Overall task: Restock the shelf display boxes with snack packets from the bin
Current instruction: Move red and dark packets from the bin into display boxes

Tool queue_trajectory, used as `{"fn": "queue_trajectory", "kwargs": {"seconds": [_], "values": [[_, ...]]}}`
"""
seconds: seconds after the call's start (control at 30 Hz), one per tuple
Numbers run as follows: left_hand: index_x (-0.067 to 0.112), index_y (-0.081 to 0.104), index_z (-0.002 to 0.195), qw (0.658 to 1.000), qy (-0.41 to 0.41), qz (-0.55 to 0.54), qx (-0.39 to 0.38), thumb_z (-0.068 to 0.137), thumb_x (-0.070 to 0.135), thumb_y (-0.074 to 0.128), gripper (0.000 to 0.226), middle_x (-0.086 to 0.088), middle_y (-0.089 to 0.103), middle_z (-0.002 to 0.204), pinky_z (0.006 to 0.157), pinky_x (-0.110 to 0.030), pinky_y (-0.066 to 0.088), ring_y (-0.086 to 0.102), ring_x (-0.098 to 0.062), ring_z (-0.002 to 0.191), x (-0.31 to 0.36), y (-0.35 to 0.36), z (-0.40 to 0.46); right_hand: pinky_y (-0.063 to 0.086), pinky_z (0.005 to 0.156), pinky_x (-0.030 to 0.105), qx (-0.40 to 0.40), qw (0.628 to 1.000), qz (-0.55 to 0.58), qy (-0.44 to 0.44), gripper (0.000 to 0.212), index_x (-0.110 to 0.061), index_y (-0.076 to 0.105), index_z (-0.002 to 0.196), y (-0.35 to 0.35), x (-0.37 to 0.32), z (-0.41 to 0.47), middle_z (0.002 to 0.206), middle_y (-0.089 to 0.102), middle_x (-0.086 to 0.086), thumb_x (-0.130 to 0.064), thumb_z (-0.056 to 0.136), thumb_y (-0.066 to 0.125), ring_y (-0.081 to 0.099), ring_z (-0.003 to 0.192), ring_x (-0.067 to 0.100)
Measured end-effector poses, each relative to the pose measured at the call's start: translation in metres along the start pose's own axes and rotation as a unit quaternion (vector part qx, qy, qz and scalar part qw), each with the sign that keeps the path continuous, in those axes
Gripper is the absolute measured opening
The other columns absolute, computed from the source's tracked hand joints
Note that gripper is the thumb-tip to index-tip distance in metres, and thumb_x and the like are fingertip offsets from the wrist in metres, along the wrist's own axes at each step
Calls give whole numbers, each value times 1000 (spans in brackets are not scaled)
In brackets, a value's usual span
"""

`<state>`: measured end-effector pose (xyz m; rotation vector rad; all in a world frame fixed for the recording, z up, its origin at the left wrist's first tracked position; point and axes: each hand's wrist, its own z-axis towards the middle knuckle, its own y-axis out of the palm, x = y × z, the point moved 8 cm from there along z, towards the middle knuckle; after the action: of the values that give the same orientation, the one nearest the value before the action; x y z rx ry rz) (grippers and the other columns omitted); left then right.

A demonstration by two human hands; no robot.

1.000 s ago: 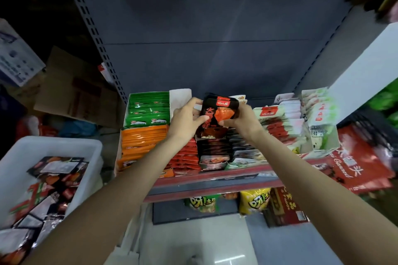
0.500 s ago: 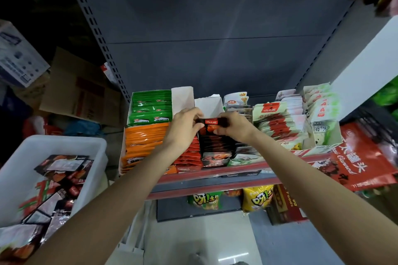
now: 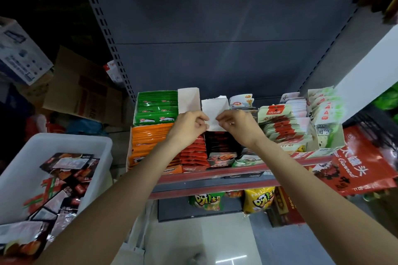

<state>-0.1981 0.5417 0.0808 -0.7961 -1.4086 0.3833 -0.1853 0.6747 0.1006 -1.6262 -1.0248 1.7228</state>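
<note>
1. The narrow white cardboard display box [image 3: 216, 143] in the middle of the shelf already holds a row of black-and-red snack packets [image 3: 217, 146] standing on edge, one behind the other; by my judgement it is well filled at the front, with a bare stretch of white wall at the back that could take a few more
2. My left hand [image 3: 189, 127] and right hand [image 3: 237, 123] are both up at the box's raised white back flap [image 3: 213, 112]; the fingers of each are curled and seem to pinch the flap's lower edge from either side, though I cannot tell exactly how much card sits between them
3. Neither hand carries a packet right now
4. The large white plastic bin [image 3: 64, 146] down at my left is far from spent: loose black, red and silver packets [image 3: 62, 180] lie heaped in it at all angles, so I judge much restocking is left
5. The neighbouring orange packets [image 3: 150, 140], green packets [image 3: 157, 107] and red packets [image 3: 193, 153] look full
6. The box's long axis runs from the red front edge of the shelf [image 3: 215, 176] back toward the grey rear panel; the packets stand across that axis, printed faces toward me
</note>
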Motion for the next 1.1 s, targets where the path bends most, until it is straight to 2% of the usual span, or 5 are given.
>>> {"fn": "queue_trajectory", "kwargs": {"seconds": [0.17,0.3,0.53,0.93,1.1], "values": [[16,65,103,993,-27,-55,103,88,13,61,15,5,65,91,67,-4,42,57,-3,79,-32,-58,-34,42,78,10,24,997,51,-43,22,-9,65,109,19,-64,-3,103,70,4,-6,92,53,64,93,17],[16,66,100,979,-81,-36,183,87,13,61,15,1,67,83,76,-28,51,63,-15,80,-88,-107,-75,44,91,25,-4,994,62,-95,28,-9,64,114,70,-132,4,109,68,8,-4,89,52,63,101,22],[-3,65,103,945,-211,50,245,82,0,63,21,-23,60,104,91,-38,42,55,-36,102,-251,-194,-165,35,95,23,-153,982,47,-95,39,-6,55,128,234,-242,26,127,57,17,-5,89,51,55,115,29],[6,52,128,968,-211,126,-50,89,6,52,39,-12,51,132,106,-33,31,44,-27,124,-461,-208,-187,37,101,37,-249,955,-112,120,60,-16,20,148,437,-260,79,144,34,20,-14,94,46,41,128,37],[3,46,131,956,-275,45,-86,92,6,50,39,-15,56,122,89,-30,40,53,-27,110,-484,-195,-173,21,116,42,-253,954,-89,134,89,-26,10,151,470,-253,88,156,10,11,-38,83,67,13,143,31]]}}
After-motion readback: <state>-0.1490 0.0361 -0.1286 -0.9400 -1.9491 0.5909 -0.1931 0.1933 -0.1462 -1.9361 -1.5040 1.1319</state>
